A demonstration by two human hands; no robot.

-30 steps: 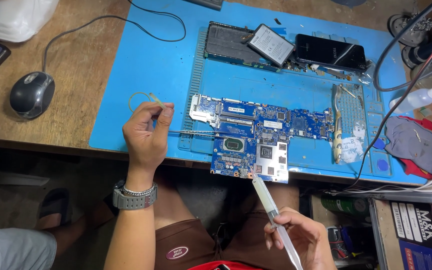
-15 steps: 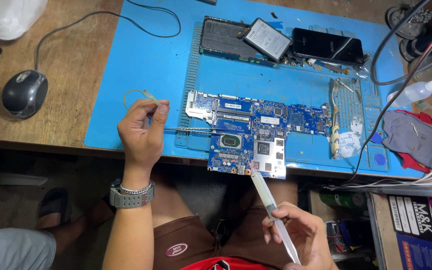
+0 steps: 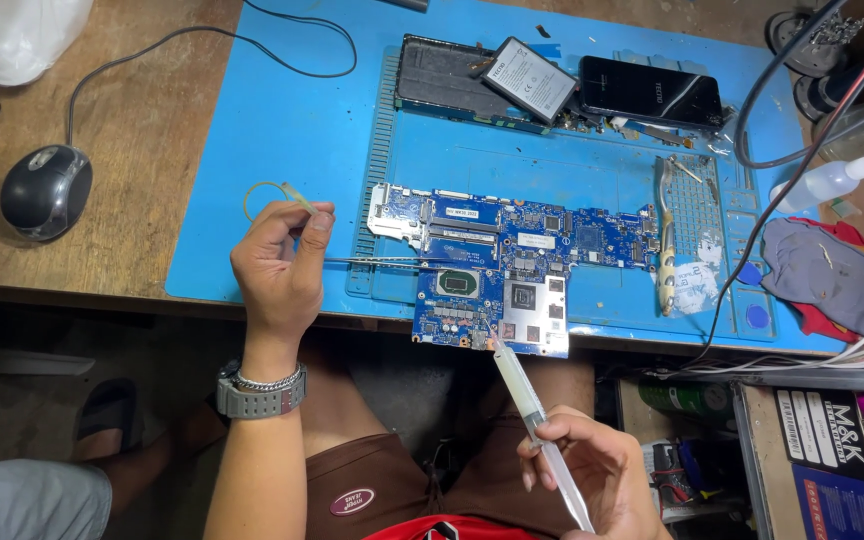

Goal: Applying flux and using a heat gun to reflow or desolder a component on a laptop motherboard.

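Note:
A blue laptop circuit board (image 3: 512, 260) lies on a blue work mat (image 3: 282, 130) at the table's front edge. My left hand (image 3: 280, 262) pinches thin metal tweezers (image 3: 392, 262) whose long tips reach right onto the board near a square chip. A grey watch sits on that wrist. My right hand (image 3: 592, 475), low over my lap, holds a clear syringe (image 3: 532, 410). The syringe's needle points up at the board's lower edge, beside a silver chip (image 3: 524, 296).
A black mouse (image 3: 45, 190) with its cable sits on the wooden table at left. Behind the board lie an opened phone (image 3: 447, 75), a battery (image 3: 529, 78) and a black phone (image 3: 650, 92). A squeeze bottle (image 3: 820, 185), cloth (image 3: 822, 270) and cables crowd the right side.
The view has shifted slightly. Both hands keep their grips, and the syringe tip stays at the board's lower edge.

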